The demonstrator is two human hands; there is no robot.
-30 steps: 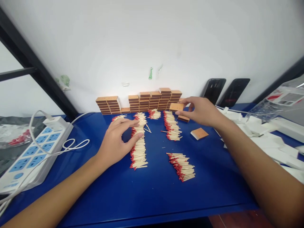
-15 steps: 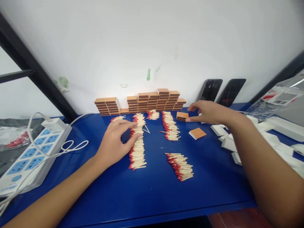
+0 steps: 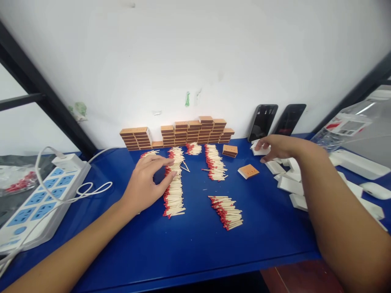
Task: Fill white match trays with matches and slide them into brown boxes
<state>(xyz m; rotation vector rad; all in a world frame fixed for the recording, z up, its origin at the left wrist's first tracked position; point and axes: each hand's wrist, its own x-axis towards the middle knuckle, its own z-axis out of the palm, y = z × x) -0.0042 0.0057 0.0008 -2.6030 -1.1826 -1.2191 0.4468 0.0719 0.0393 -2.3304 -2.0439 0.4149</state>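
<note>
My left hand rests beside the long row of red-headed matches, its thumb and fingertips over the row's left edge. Its fingers are apart and hold nothing visible. At the right, my right hand is at a white matchbox tray; fingertips touch its top while the thumb stays apart near its front edge. Closer to the middle lie an orange matchbox and an orange matchbox sleeve. Other match piles include a right row, a front heap and a small rear heap.
Stacked matchboxes line the wall. Two black phones lean behind my right hand. White trays are heaped beneath my right forearm, near a clear plastic bottle. A power strip with white cables occupies the left.
My right hand has left the orange matchbox and moved right to the white tray. My left hand stays by the long match row. The view has shifted slightly.
</note>
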